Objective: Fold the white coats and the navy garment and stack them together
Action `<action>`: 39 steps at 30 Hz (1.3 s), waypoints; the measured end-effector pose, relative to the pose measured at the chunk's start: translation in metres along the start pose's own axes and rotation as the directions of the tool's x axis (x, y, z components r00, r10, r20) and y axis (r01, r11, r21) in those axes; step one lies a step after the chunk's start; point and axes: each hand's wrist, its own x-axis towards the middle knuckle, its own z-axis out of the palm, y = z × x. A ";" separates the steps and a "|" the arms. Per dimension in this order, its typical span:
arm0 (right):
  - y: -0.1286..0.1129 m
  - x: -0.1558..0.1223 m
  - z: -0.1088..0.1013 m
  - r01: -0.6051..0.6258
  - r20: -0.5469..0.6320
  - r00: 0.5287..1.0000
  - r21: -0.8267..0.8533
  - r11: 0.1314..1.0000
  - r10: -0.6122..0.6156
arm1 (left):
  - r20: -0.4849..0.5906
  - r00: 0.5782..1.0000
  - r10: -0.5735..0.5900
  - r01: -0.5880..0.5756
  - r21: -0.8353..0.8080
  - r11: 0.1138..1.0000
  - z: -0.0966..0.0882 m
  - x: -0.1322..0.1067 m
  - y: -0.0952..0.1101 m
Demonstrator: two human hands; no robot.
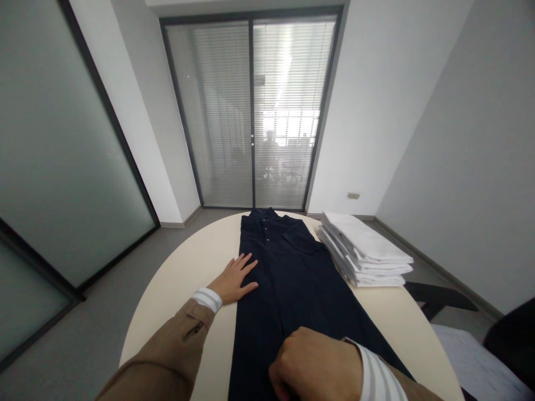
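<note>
A dark navy buttoned shirt [267, 267] lies lengthwise on the round cream table [184, 267], its collar at the far edge and one sleeve folded inward across the upper right. My left hand [234, 278] rests flat on the shirt's left edge, fingers spread. Close to me, my right hand [315, 365] is curled over the lower part of the shirt with its knuckles up. Its fingertips are hidden beneath it, so whether cloth is pinched in them does not show.
A stack of folded white cloths [363, 250] stands at the table's right edge, beside the shirt. Beyond the table is a glass door with blinds [251, 111]. A dark chair [514, 345] and some pale cloth [476, 356] are at the lower right.
</note>
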 end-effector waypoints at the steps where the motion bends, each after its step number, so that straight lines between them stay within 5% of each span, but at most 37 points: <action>1: -0.002 0.002 0.001 -0.034 0.030 0.999 -0.036 0.999 0.035 | 0.004 1.000 -0.002 0.002 0.004 1.000 0.000 0.000 0.000; 5: -0.006 0.007 0.006 -0.171 0.073 0.982 -0.078 0.982 0.177 | 0.019 1.000 -0.009 0.009 0.021 1.000 0.000 0.000 0.002; 8: -0.004 0.008 0.008 -0.298 -0.091 0.951 -0.012 0.954 0.296 | 0.013 1.000 -0.012 0.011 0.026 1.000 0.001 0.000 0.001; 12: 0.007 0.016 0.015 -0.442 -0.359 0.825 0.073 0.894 0.437 | 0.012 1.000 -0.012 0.012 0.037 0.999 0.001 0.000 0.001; 17: 0.024 0.030 0.026 -0.514 -0.434 0.692 0.265 0.816 0.577 | -0.009 1.000 -0.013 0.014 0.028 1.000 0.003 0.000 -0.001; 24: 0.049 0.044 0.040 -0.327 -0.473 0.673 0.499 0.803 0.568 | -0.030 1.000 -0.006 0.006 0.014 1.000 0.006 0.001 -0.001; 29: 0.067 0.050 0.046 -0.199 -0.444 0.712 0.616 0.763 0.544 | -0.020 1.000 -0.016 0.016 0.009 1.000 0.002 0.001 0.002; 35: 0.074 0.050 0.045 -0.166 -0.418 0.717 0.674 0.720 0.558 | 0.005 1.000 -0.021 0.021 0.031 0.999 -0.002 0.000 0.006; 39: 0.070 0.045 0.041 -0.148 -0.395 0.783 0.632 0.761 0.480 | 0.025 1.000 -0.005 0.004 0.043 0.999 -0.001 -0.001 0.006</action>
